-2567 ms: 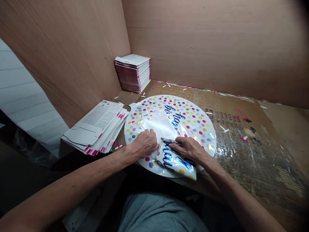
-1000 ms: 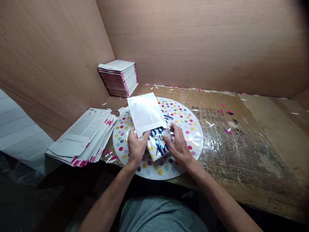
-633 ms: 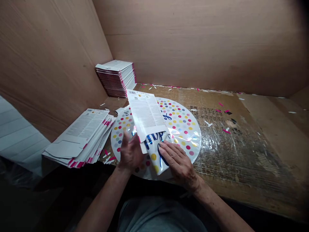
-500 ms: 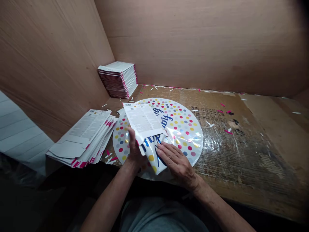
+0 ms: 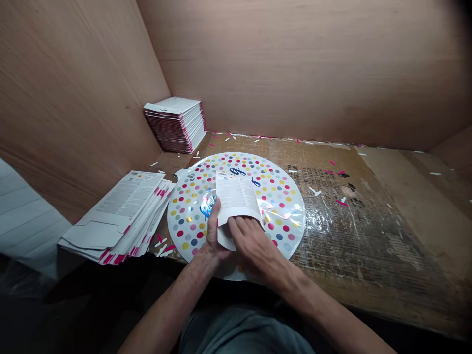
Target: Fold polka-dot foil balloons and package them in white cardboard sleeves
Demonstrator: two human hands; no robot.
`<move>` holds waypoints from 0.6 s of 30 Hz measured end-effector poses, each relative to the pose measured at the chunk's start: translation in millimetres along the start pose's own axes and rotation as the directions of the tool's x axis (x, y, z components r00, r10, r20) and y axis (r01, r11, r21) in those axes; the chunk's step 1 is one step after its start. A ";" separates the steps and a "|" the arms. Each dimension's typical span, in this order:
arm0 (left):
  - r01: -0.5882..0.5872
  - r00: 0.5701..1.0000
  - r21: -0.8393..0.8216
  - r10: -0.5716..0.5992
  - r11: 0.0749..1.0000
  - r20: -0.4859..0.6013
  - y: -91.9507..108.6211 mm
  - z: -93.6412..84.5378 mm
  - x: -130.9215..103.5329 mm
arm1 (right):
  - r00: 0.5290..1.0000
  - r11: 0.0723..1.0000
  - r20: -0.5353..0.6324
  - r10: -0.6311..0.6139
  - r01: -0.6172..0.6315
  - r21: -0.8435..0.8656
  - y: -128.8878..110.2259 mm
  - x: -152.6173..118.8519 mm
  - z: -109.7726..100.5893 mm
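One hand (image 5: 254, 246) inside envelope (image 5: 236, 195), near edge open, cardboard (image 5: 361, 241) rightward

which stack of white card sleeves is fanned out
The low front stack of white, pink-edged card sleeves: its edges spread unevenly, whereas the taller back-corner stack is neatly aligned.

Packing workshop, with stacked envelopes (image 5: 175, 127)

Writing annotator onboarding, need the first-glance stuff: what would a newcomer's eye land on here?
First, the big shiny disc with coloured dots, flat mid-view on the worktop. Next, the white envelope over it, gripped by the left hand, with the right hand's fingers inside its near opening. Then the tall stack of pink-edged envelopes in the far left corner.
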State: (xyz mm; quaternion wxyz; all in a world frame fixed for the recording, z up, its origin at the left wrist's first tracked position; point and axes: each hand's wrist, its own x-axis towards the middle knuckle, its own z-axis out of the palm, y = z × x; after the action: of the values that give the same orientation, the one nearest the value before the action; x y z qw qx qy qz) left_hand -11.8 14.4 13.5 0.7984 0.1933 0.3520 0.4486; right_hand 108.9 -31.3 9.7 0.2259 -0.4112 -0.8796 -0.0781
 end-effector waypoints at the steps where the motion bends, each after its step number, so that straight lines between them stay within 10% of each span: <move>1: 0.018 1.000 0.158 -0.015 0.987 -0.020 7.4 -4.4 -0.3 | 1.000 1.000 -0.009 -0.024 0.024 -0.010 -3.0 -12.4 -2.2; 3: 0.081 0.996 0.590 -0.038 0.803 -0.085 21.3 -11.5 -3.3 | 0.999 0.999 -0.041 -0.014 0.012 -0.051 -7.9 -41.7 -3.3; 6: 0.109 0.943 0.989 0.306 0.101 -0.135 31.9 -12.6 -6.2 | 0.996 0.993 -0.059 0.065 -0.070 -0.095 -10.8 -80.0 -2.7; 9: -0.095 0.804 0.917 0.514 -0.387 0.300 21.6 -5.4 2.4 | 0.994 0.999 -0.097 0.048 -0.050 -0.014 -5.2 -96.6 -10.4; 12: -0.491 0.737 0.725 0.213 -0.483 0.642 -2.5 -2.1 17.3 | 0.981 0.995 -0.168 0.098 -0.096 0.020 10.5 -98.1 -24.5; 18: -0.644 0.718 0.694 0.059 -0.323 0.694 -30.4 -9.9 24.2 | 0.988 0.986 -0.006 0.154 -0.154 -0.056 39.1 -104.3 -33.1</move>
State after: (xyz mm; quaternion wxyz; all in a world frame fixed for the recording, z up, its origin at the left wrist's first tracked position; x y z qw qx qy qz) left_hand 6.9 19.1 -21.6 0.2182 0.9033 0.3101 0.2008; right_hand 208.0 -88.5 -11.0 0.2202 -0.4843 -0.8424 -0.0854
